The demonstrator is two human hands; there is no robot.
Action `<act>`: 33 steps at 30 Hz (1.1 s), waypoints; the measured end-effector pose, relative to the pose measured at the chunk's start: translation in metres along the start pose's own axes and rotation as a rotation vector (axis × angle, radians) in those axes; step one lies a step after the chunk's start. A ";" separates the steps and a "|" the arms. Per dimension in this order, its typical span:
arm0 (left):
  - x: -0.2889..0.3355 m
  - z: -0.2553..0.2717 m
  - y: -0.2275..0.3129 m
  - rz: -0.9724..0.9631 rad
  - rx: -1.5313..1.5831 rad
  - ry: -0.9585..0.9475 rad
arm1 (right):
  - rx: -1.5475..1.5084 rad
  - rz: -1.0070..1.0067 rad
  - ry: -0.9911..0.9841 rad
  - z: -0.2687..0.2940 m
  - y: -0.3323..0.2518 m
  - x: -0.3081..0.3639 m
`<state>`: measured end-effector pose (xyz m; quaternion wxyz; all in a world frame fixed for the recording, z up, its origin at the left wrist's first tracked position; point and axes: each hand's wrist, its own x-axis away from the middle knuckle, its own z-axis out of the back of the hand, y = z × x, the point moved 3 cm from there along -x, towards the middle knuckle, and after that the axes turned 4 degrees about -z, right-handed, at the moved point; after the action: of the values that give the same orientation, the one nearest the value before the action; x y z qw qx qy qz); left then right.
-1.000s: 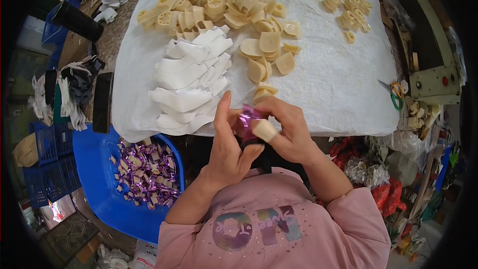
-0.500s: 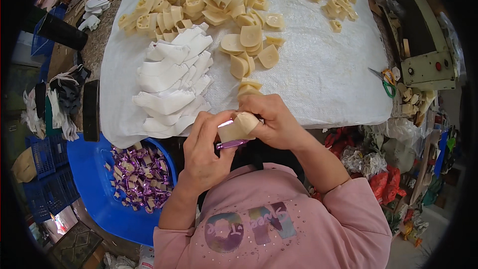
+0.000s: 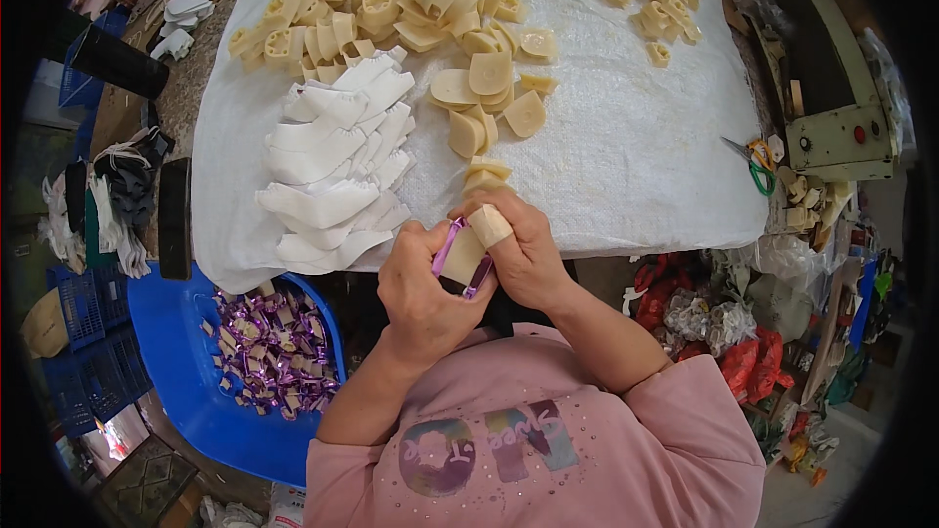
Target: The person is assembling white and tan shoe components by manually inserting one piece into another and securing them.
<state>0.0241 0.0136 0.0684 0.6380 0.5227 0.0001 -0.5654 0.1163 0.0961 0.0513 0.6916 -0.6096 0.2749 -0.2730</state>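
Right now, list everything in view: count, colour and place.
Shiny piece: one, purple and beige, between hands
Similar pieces: many, purple and beige, in tub
Plastic tub: one, blue, lower left
Moulded pieces: many, cream, across sheet
Curved pieces: many, white, sheet's left
Woven sheet: one, white, centre
Scissors: one, orange and green handles, sheet's right
Smartphone: one, black, sheet's left edge
Control box: one, pale green, right
Crates: several, blue, far left
Shirt: one, pink, bottom
Left hand: one, bare, piece's left
Right hand: one, piece's right

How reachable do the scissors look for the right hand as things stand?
Probably yes: nothing visible blocks the way across the white sheet to the scissors, though the right hand is busy with the purple-edged beige piece.
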 end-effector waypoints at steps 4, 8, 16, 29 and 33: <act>0.000 0.002 0.001 0.061 -0.026 0.028 | -0.592 -0.258 -0.097 -0.005 0.019 0.004; 0.003 0.001 0.001 0.008 -0.045 0.093 | -0.601 -0.216 -0.093 -0.011 0.011 0.007; 0.006 0.011 -0.017 0.606 0.831 0.165 | 0.119 0.091 -0.027 -0.013 -0.013 -0.004; 0.083 0.131 -0.091 0.655 0.861 0.539 | 0.477 0.283 -0.216 -0.046 -0.024 -0.038; 0.135 0.215 -0.111 0.746 -0.203 0.534 | 0.623 0.371 -0.206 -0.066 -0.026 -0.054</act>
<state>-0.1342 -0.2066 0.0117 0.8232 0.5492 0.0314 -0.1402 0.0304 0.0856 0.0724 0.9056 -0.3341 0.2135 -0.1508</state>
